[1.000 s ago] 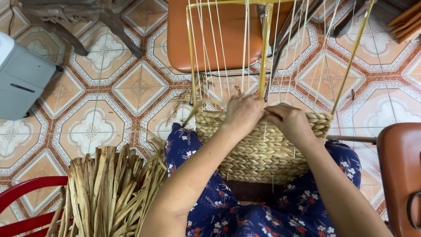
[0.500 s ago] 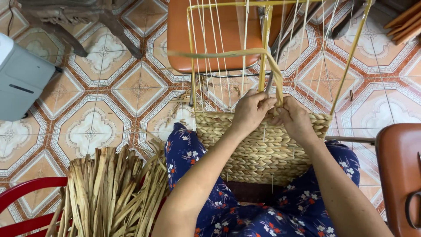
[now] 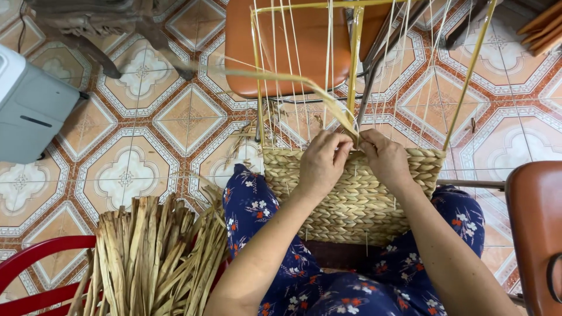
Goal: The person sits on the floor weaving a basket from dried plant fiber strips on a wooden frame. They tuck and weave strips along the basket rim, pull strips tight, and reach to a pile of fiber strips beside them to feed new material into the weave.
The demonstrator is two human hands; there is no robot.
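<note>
A half-woven straw basket (image 3: 357, 199) rests on my lap, held in a yellow wire frame (image 3: 354, 70) with thin upright strings. My left hand (image 3: 321, 161) and my right hand (image 3: 383, 157) meet at the basket's top rim. Both pinch a long dried grass strand (image 3: 281, 79) that arcs up and away to the left from between my fingers. My legs in blue flowered cloth (image 3: 252, 205) lie under the basket.
A bundle of dried grass strands (image 3: 155, 257) lies on a red chair (image 3: 35, 275) at the lower left. An orange stool (image 3: 293, 47) stands behind the frame, another orange seat (image 3: 535, 234) at the right, a grey box (image 3: 32, 108) at the left on patterned floor tiles.
The strand has been pulled through at the rim and now sweeps out further to the left. Both hands stay together at the rim, shifted slightly.
</note>
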